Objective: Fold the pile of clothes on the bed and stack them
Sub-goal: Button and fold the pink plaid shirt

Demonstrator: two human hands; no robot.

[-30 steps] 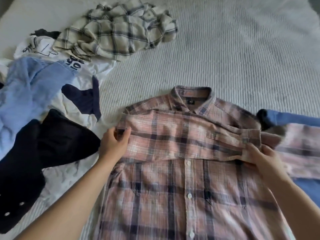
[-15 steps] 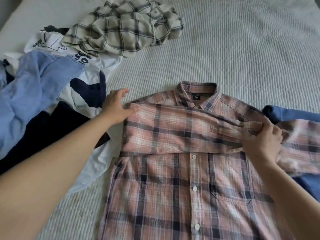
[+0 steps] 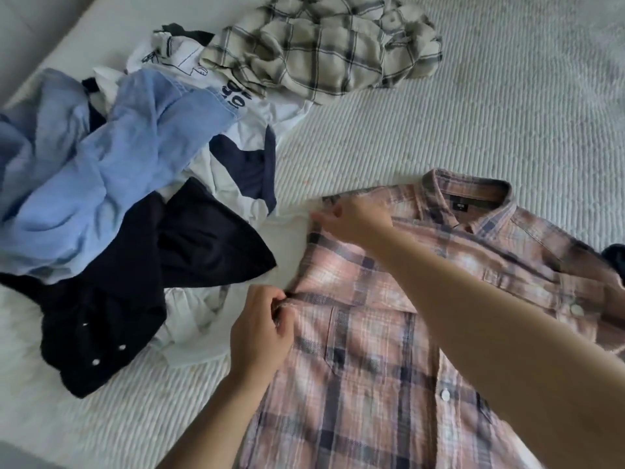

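A white ribbed bed fills the view. One pink plaid shirt is spread flat on it at lower right, buttoned front up, collar toward the far side, with one sleeve folded across the chest. A loose pile is heaped at the left, just beside the shirt's left edge. Five garments can be counted in it: one light blue shirt, one black garment with two white snaps showing, one white tee with navy print, one cream plaid shirt at the far end, and one pale piece tucked under the black one. A bit of dark blue cloth is seen at the right edge, beyond the folded sleeve.

Two bare forearms are extended over the shirt. The right hand is reached across to the shirt's left shoulder, fingers closed in a pinch on the fabric edge there. The left hand is placed lower on the same side, fingers curled tight, with the shirt's side seam gripped under the sleeve fold. Three white buttons can be made out on the shirt.
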